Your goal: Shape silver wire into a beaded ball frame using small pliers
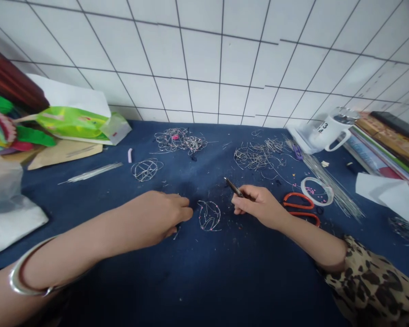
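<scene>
My right hand is closed around a dark, slim, pen-like tool whose pointed tip faces up and left. My left hand has its fingers curled down close to the cloth. A thin dark bit shows below its fingertips; what the fingers hold is hidden. Between the two hands lies a round bent-wire ornament with small pink beads, touched by neither. Orange-handled scissors rest beside my right wrist.
Tangled wire piles and a wire ball lie farther back. At right are a round dish of pink beads, straight wires, a white mug and stacked books. A green packet stands left, before the tiled wall.
</scene>
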{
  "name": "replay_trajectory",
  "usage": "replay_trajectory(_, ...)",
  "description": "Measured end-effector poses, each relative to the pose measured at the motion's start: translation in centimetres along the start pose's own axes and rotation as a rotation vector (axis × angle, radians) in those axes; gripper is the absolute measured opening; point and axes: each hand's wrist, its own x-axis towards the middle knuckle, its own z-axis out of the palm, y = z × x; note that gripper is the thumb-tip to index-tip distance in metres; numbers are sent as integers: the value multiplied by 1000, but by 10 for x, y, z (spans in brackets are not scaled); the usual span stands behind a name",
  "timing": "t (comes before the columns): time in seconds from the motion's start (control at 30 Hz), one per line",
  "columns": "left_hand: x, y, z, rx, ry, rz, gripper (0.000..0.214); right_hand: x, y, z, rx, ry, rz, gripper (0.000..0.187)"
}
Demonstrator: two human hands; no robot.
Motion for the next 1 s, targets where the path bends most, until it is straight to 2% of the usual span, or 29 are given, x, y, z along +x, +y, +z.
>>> replay_trajectory(0.23, -1, 4, 9, 77, -2, 72, 21, -1, -1, 0, -21, -1, -5, 26)
replay_trajectory(0.47, 0, 4, 0, -73, -9, -20, 20, -2, -4, 0, -48, -17, -24, 24)
replay_trajectory(0.87, 0, -4, 3, -114, -3, 30, 20, -3, -4, 0, -83, -20, -38, 25)
replay_trajectory(1.0, 2, -9, -6, -201, -7, -1, 16, -5, -3, 3, -152, 7, -82, 26)
